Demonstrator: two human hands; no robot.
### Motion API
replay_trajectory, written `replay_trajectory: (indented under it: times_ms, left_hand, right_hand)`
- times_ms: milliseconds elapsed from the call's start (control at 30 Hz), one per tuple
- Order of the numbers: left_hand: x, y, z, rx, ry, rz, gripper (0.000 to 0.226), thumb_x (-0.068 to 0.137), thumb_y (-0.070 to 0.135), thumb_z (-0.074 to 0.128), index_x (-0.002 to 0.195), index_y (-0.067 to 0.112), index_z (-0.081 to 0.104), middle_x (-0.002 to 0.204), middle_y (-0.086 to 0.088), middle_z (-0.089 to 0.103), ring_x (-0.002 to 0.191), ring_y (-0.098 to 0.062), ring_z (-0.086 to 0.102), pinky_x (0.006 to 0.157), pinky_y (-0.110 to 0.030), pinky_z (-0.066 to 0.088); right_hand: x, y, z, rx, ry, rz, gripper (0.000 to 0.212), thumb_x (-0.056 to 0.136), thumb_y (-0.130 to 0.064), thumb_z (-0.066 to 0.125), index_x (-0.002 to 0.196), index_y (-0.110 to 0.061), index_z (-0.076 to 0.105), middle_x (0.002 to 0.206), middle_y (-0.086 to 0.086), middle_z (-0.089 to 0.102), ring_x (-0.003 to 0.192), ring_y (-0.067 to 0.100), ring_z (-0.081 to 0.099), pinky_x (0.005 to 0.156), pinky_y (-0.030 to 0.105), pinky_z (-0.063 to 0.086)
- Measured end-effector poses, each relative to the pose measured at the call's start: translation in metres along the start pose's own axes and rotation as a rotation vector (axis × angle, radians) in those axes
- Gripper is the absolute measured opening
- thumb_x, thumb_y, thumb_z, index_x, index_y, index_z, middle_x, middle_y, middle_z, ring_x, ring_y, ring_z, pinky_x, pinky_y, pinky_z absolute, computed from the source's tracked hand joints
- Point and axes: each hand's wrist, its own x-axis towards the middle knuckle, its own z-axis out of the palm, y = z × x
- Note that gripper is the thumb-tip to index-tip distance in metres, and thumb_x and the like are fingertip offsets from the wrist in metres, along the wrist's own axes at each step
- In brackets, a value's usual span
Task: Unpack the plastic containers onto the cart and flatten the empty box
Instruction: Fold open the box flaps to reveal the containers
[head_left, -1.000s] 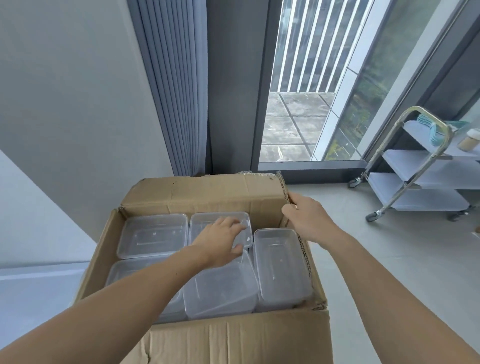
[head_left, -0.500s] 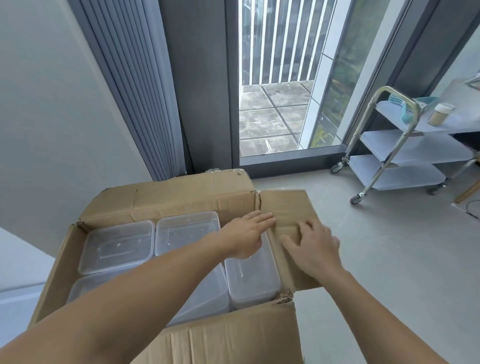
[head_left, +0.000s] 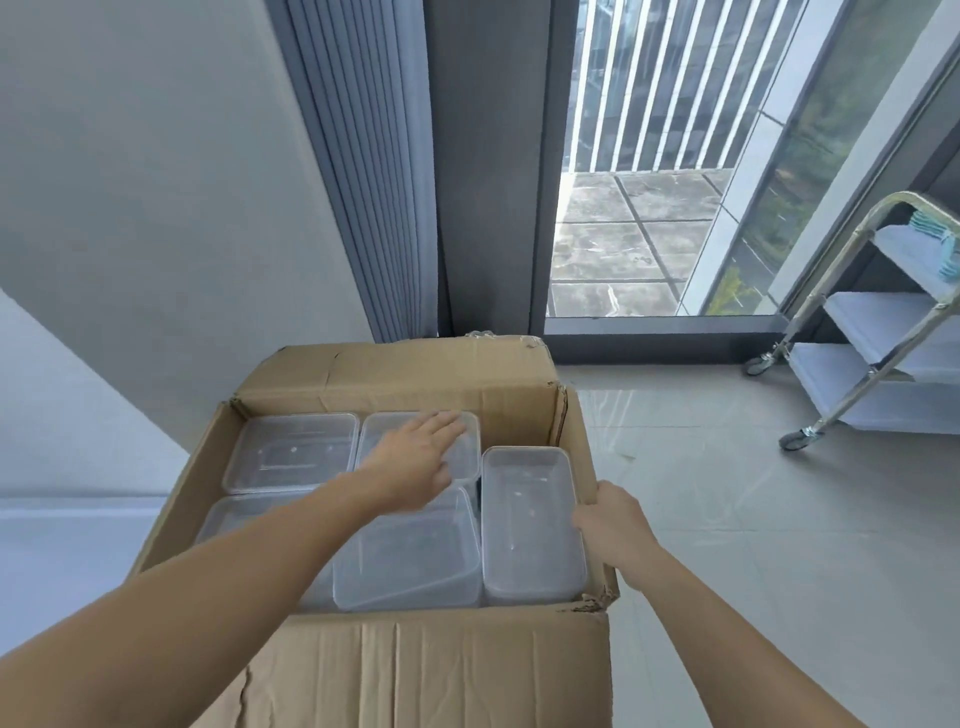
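Beside a balcony window (head_left: 649, 208), an open cardboard box (head_left: 415, 670) sits packed with clear containers (head_left: 530, 519). My left hand (head_left: 415, 462), fingers spread flat, lies over the one at twelve o'clock. My right hand (head_left: 608, 519) grips the box's three o'clock wall. The cart (head_left: 857, 322) stands at two o'clock.

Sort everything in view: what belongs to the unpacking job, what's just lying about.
Job: brown cardboard box; clear rectangular plastic containers inside it; metal-framed three-shelf cart.
Lying about: grey pleated curtain; glass balcony door; folded teal cloths on the cart.
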Motion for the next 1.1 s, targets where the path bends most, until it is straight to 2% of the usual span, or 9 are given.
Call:
replay_trajectory:
  times_ms: [100,267,433,567,767,833,900,1000,1100]
  left_hand:
    - [-0.029,-0.045,-0.008,-0.029,0.101,-0.212,0.066,0.099,0.028,0.046,0.159,0.021,0.016,0.166,0.001,0.013,0.152,-0.022,0.012,0.122,-0.042,0.019]
    - [-0.091,-0.120,-0.005,-0.109,0.227,-0.618,0.065,0.097,0.034,0.048,0.154,0.015,0.023,0.163,-0.003,0.018,0.150,-0.026,0.015,0.118,-0.048,0.025]
    - [-0.138,-0.168,0.013,-0.212,0.188,-0.828,0.045,0.097,0.039,0.045,0.133,0.013,0.038,0.137,-0.013,0.047,0.125,-0.040,0.047,0.097,-0.050,0.041]
    - [-0.154,-0.183,0.032,-0.286,0.162,-0.770,0.032,0.100,0.032,0.041,0.128,0.017,0.035,0.122,-0.019,0.060,0.106,-0.044,0.060,0.080,-0.045,0.040]
    - [-0.162,-0.204,0.045,-0.350,0.183,-0.614,0.047,0.099,0.014,0.038,0.143,0.017,0.020,0.127,-0.020,0.051,0.108,-0.044,0.058,0.084,-0.048,0.043]
    - [-0.160,-0.207,0.048,-0.358,0.170,-0.604,0.056,0.099,0.009,0.033,0.150,0.015,0.012,0.130,-0.020,0.047,0.111,-0.044,0.055,0.084,-0.046,0.041]
    - [-0.160,-0.206,0.049,-0.350,0.162,-0.598,0.060,0.099,0.008,0.030,0.153,0.012,0.007,0.133,-0.019,0.045,0.113,-0.041,0.054,0.086,-0.045,0.043]
    - [-0.166,-0.206,0.053,-0.330,0.161,-0.546,0.064,0.097,0.004,0.031,0.154,0.011,0.003,0.134,-0.018,0.043,0.113,-0.037,0.053,0.090,-0.043,0.046]
    - [-0.170,-0.211,0.055,-0.362,0.149,-0.515,0.067,0.097,0.002,0.032,0.155,0.012,-0.001,0.138,-0.017,0.040,0.114,-0.036,0.055,0.091,-0.044,0.049]
  right_hand:
    - [0.009,-0.005,0.002,-0.022,0.056,0.003,0.018,0.084,-0.007,0.048,0.099,-0.001,0.056,0.095,0.016,0.062,0.076,0.024,0.054,0.065,0.033,0.039]
    - [0.004,0.000,0.004,-0.087,0.094,-0.013,0.010,0.090,-0.013,0.048,0.097,-0.008,0.054,0.097,0.014,0.062,0.082,0.026,0.058,0.068,0.036,0.044]
    - [-0.001,0.000,0.008,-0.212,0.156,-0.049,0.013,0.090,-0.018,0.052,0.102,-0.014,0.054,0.096,0.005,0.063,0.083,0.022,0.059,0.069,0.036,0.047]
    - [-0.007,-0.005,0.018,-0.463,0.373,-0.102,0.042,0.089,-0.031,0.052,0.127,-0.015,0.046,0.116,0.006,0.058,0.090,0.030,0.059,0.068,0.038,0.045]
    - [-0.021,-0.019,0.044,-0.779,0.538,0.056,0.061,0.089,-0.038,0.054,0.139,-0.006,0.039,0.144,0.015,0.047,0.127,0.037,0.046,0.097,0.048,0.043]
    - [-0.029,-0.027,0.062,-0.796,0.579,0.104,0.069,0.088,-0.039,0.054,0.145,-0.005,0.034,0.152,0.013,0.037,0.138,0.033,0.034,0.105,0.051,0.036]
    - [-0.039,-0.039,0.085,-0.817,0.627,0.047,0.075,0.088,-0.041,0.056,0.149,-0.005,0.031,0.158,0.013,0.031,0.144,0.031,0.023,0.111,0.054,0.029]
    - [-0.055,-0.063,0.127,-0.715,0.635,-0.164,0.069,0.089,-0.031,0.062,0.148,-0.003,0.038,0.157,0.017,0.035,0.144,0.036,0.028,0.113,0.055,0.028]
    - [-0.071,-0.093,0.170,-0.585,0.483,-0.242,0.060,0.097,-0.035,0.055,0.149,-0.008,0.039,0.155,0.010,0.038,0.141,0.030,0.034,0.114,0.046,0.031]
